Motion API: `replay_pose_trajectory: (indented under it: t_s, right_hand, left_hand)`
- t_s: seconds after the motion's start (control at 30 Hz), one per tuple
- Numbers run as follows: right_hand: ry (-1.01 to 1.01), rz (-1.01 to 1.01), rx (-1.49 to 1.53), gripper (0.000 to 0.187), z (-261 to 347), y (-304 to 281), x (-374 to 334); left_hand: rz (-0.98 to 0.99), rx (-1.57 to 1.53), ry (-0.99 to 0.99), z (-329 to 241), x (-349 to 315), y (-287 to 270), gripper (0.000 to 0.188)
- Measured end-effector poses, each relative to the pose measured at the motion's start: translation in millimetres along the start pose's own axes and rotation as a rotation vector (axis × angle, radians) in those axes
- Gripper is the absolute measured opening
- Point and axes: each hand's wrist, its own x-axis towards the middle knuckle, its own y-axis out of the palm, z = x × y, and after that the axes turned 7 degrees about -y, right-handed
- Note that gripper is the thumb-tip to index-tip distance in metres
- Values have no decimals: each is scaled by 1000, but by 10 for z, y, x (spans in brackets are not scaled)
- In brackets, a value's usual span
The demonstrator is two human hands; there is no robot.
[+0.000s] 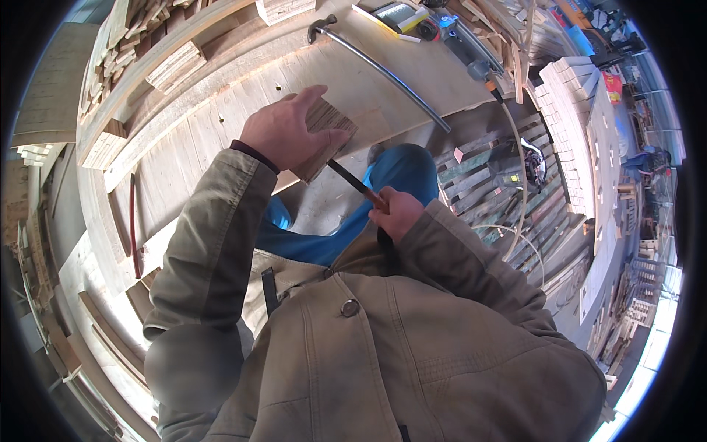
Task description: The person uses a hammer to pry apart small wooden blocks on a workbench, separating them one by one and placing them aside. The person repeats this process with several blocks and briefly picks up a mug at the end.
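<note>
My left hand [286, 131] grips a small layered plywood block [331, 121], its thumb over the face and its fingers behind. The block is tilted above my lap, over the near edge of the workbench [243, 140]. My right hand [399, 214] is closed round the brownish handle of a slim tool with a dark, straight shaft [346, 175]. That shaft points up and left, and its far end meets the block's lower right edge or passes behind it. The tool's exact kind and its tip are hidden.
A claw hammer [383, 72] with a long metal handle lies across the bench. Beyond it are a yellow-and-white item [394, 20] and a grey tool [479, 70] with a hose. Stacked wood pieces [571, 110] stand right, beside a slatted pallet [479, 173]. A red bar [133, 221] lies left.
</note>
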Motion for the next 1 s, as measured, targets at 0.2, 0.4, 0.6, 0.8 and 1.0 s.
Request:
replay_pose_trajectory:
  t_s: [0.2, 0.4, 0.6, 0.8, 1.0]
  right_hand:
    - [66, 17, -5, 29, 65, 62, -30]
    - [92, 26, 14, 25, 124, 122, -68]
    - [95, -13, 134, 21, 85, 331, -118]
    - [116, -88, 269, 20, 202, 552, -183]
    - [143, -149, 334, 22, 267, 738, -182]
  left_hand:
    - [-45, -44, 55, -25, -115, 106, 103]
    - [-25, 20, -33, -93, -117, 105, 95]
    - [-91, 56, -8, -92, -126, 152, 90]
    - [-110, 60, -1, -110, -124, 149, 89]
    - [-35, 64, -62, -154, -122, 125, 90]
